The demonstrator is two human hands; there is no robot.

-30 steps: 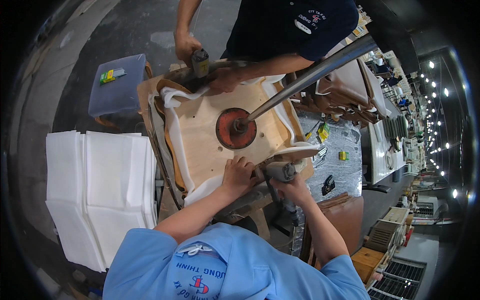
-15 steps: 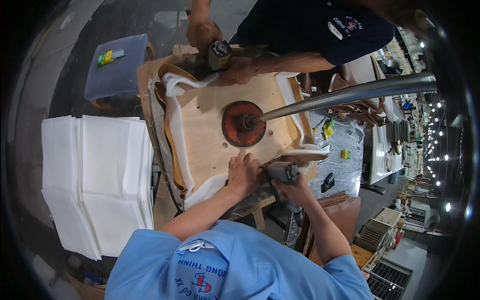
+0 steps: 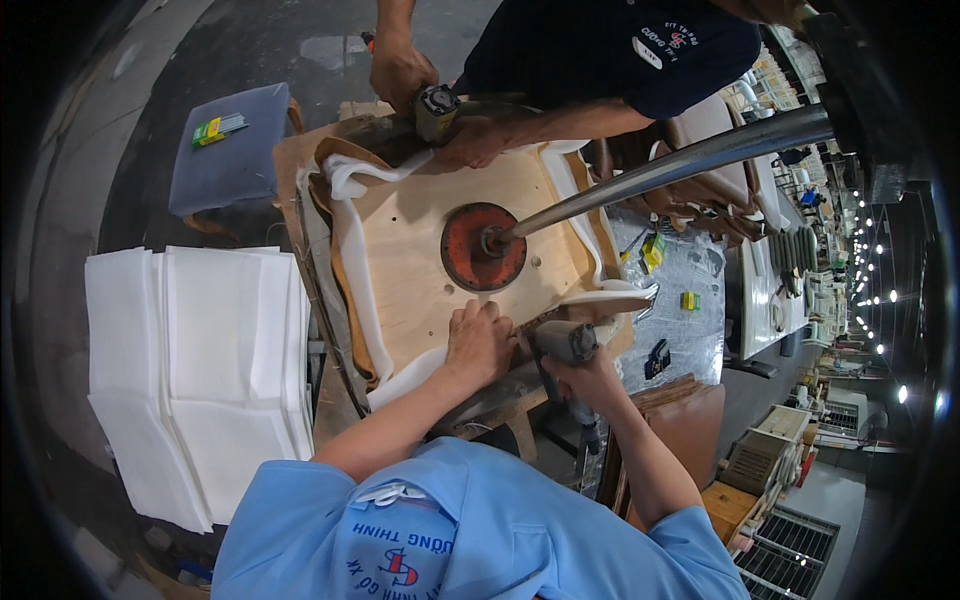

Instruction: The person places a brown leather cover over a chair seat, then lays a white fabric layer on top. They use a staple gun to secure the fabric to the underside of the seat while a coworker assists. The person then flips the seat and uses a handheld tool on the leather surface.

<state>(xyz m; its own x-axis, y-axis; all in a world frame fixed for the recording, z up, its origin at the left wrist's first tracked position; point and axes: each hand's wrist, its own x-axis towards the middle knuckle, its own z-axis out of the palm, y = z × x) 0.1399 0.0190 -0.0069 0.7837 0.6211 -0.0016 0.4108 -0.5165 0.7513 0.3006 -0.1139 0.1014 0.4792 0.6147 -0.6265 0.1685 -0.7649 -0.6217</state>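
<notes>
A pale plywood seat panel (image 3: 400, 255) lies face up, with white foam (image 3: 352, 270) and a brown cover (image 3: 345, 285) folded up around its edges. On the panel's near edge my left hand (image 3: 480, 345) is closed, fingers bent, pressing the cover's edge inward; the pinched material is mostly hidden. Just right of it, my right hand (image 3: 590, 382) grips a staple gun (image 3: 568, 341), whose nose meets the near edge. A red round press plate (image 3: 484, 247) on a metal rod (image 3: 670, 178) bears down on the panel's middle. Across from me, a co-worker's hands work another staple gun (image 3: 437, 112) at the far edge.
White foam sheets (image 3: 215, 350) are stacked at left, behind them a grey-blue padded seat (image 3: 235, 155) with a staple box (image 3: 208, 131). At right a plastic-covered table (image 3: 690, 330) carries small yellow-green boxes (image 3: 652, 252) and a black item (image 3: 657, 358). Brown panels (image 3: 690, 420) lean below it.
My left hand shifts slightly left along the near edge, and the staple gun in my right hand moves a little left with it. The whole view shifts slightly.
</notes>
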